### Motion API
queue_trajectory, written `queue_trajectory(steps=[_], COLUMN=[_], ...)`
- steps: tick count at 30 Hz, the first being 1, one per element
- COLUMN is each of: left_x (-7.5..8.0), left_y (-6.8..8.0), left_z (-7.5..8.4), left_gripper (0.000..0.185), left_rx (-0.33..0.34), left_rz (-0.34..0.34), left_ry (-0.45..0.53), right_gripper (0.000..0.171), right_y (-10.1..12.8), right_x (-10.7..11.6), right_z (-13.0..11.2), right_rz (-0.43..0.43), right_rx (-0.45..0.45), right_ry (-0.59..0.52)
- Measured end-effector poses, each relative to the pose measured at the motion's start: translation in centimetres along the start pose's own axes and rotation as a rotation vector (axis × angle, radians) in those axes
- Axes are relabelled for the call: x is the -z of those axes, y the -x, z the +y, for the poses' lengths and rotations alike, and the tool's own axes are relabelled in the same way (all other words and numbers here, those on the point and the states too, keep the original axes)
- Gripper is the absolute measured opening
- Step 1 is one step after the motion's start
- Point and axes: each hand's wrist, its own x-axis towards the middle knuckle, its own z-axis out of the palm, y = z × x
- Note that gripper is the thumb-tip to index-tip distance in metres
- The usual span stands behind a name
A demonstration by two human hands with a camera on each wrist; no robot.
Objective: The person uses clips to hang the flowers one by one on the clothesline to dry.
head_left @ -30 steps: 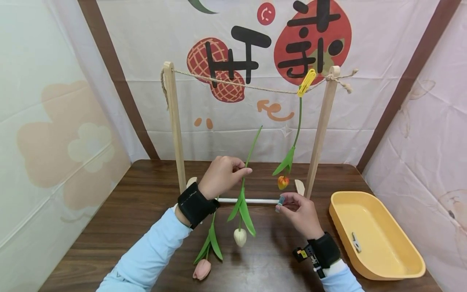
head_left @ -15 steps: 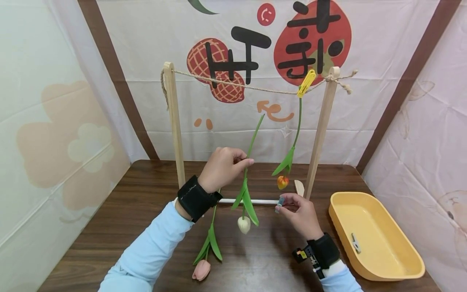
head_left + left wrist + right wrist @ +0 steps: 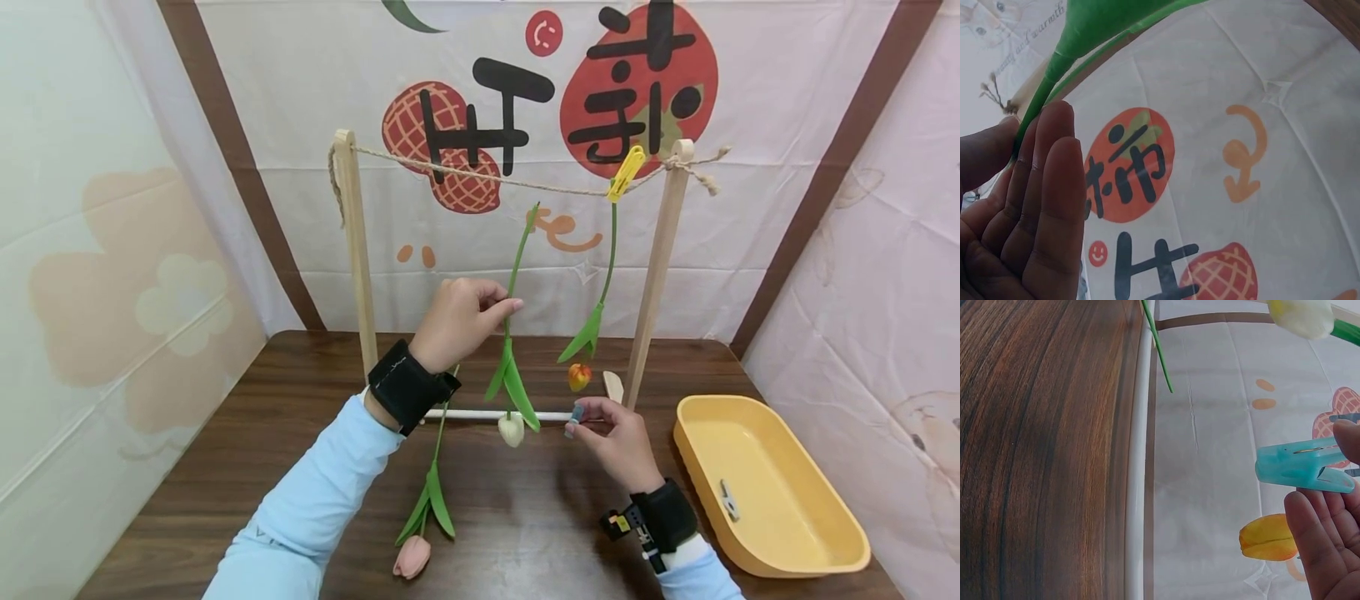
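My left hand (image 3: 467,321) pinches the green stem of a white tulip (image 3: 512,429), which hangs bloom down with its bare stem end up below the rope. In the left wrist view, thumb and fingers (image 3: 1054,144) meet on that stem. My right hand (image 3: 617,437) holds a teal clothespin (image 3: 1297,465) between thumb and fingers, low by the right post. An orange-yellow tulip (image 3: 579,377) hangs upside down from the rope (image 3: 480,177), clipped by a yellow clothespin (image 3: 627,173). On the table lies a pink tulip (image 3: 412,557), below my left forearm.
Two wooden posts, left (image 3: 357,250) and right (image 3: 660,267), carry the rope; a white rod (image 3: 480,414) runs low between them. At right, a yellow tray (image 3: 795,508) contains a grey-white clothespin (image 3: 729,500). A printed cloth (image 3: 480,275) backs the wooden table (image 3: 247,467).
My left hand has risen with the white tulip, bringing its stem end nearer the rope. The right hand has stayed in place with the teal clothespin.
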Motion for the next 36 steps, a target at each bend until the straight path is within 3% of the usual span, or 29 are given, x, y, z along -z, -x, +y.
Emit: queue_trajectory(steps=[13, 36], left_x=[0.0, -0.2], left_y=[-1.5, -3.6], left_z=[-0.5, -1.2], left_gripper=[0.022, 0.025], left_rx=[0.008, -0.005], left_rz=[0.039, 0.089], left_ry=[0.005, -0.033], right_gripper=[0.027, 0.027], right_y=[0.0, 0.2], right_x=[-0.1, 0.1], right_z=[0.1, 0.0], right_rz=[0.006, 0.024], right_rx=[-0.023, 0.031], right_ry=[-0.004, 0.025])
